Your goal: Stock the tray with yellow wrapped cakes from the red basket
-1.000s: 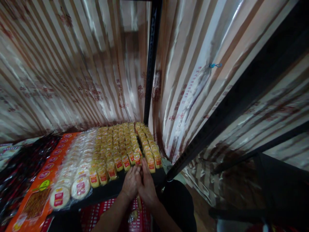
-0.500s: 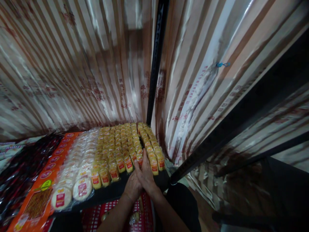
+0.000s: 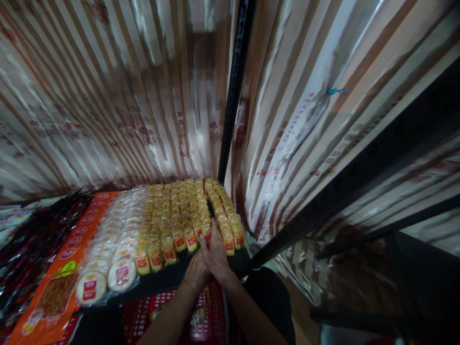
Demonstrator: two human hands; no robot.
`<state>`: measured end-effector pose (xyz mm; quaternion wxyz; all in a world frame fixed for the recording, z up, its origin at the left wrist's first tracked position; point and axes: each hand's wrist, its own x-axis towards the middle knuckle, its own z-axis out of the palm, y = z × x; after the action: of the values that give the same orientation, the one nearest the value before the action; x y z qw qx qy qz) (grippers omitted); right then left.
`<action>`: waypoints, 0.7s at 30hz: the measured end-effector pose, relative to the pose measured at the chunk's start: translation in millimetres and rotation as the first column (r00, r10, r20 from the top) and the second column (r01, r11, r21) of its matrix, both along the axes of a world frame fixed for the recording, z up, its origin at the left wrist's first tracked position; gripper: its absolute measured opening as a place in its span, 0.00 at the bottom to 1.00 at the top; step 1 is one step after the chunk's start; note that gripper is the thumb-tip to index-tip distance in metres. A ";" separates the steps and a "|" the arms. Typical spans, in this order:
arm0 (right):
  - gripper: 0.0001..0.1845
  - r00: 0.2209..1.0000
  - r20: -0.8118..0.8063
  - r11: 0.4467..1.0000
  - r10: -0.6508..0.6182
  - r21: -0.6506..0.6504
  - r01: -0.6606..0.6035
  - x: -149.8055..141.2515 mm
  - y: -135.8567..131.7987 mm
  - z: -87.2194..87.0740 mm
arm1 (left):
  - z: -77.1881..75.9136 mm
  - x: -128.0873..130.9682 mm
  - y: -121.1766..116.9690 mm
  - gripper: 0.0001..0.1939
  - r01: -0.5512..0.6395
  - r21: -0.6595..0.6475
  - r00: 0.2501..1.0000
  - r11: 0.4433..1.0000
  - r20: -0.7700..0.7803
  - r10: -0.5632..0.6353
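Note:
Rows of small yellow wrapped cakes point(image 3: 172, 211) with red labels stand closely packed on a dark shelf point(image 3: 163, 282). My right hand point(image 3: 217, 256) lies flat with fingers stretched along the narrow gap between the last two rows at the right and the others. Against it rests my left hand point(image 3: 197, 270), its visible finger extended and the others partly hidden. Both sets of fingertips are at the front of a cake row, beside a red-labelled cake point(image 3: 207, 235). Neither hand visibly lifts anything.
Round white packaged cakes point(image 3: 122, 274), an orange snack packet point(image 3: 57, 292) and dark shiny packets point(image 3: 32, 254) lie to the left. Below is a red basket point(image 3: 142, 318) holding some items. Black posts point(image 3: 233, 91) and striped plastic sheeting point(image 3: 172, 86) enclose the shelf.
The view has shifted slightly, so the shelf's goods sit a little higher in the picture. My hands stay together at the same cake row, with hardly any movement.

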<state>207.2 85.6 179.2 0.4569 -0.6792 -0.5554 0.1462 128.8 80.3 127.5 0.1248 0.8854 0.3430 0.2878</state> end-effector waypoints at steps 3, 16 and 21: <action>0.32 1.000 0.023 0.999 0.006 0.045 -0.007 -2.0 -3.3 -2.5 | -3.6 -3.1 0.2 0.18 0.012 0.114 0.997 0.993 -0.073 -0.004; 0.25 0.968 0.216 0.968 -0.126 0.240 0.073 34.8 -68.8 -7.4 | 6.0 -7.9 -1.6 0.16 0.050 0.367 0.981 0.929 -0.192 0.023; 0.22 0.957 0.252 0.973 -0.145 0.210 0.092 44.0 -78.8 -25.9 | 9.4 -8.2 -4.3 0.15 0.104 0.363 0.972 0.926 -0.234 -0.017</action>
<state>251.2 6.8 153.3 0.4509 -0.6766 -0.5814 -0.0292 120.5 76.0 137.0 -0.0768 0.9301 0.2663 0.2410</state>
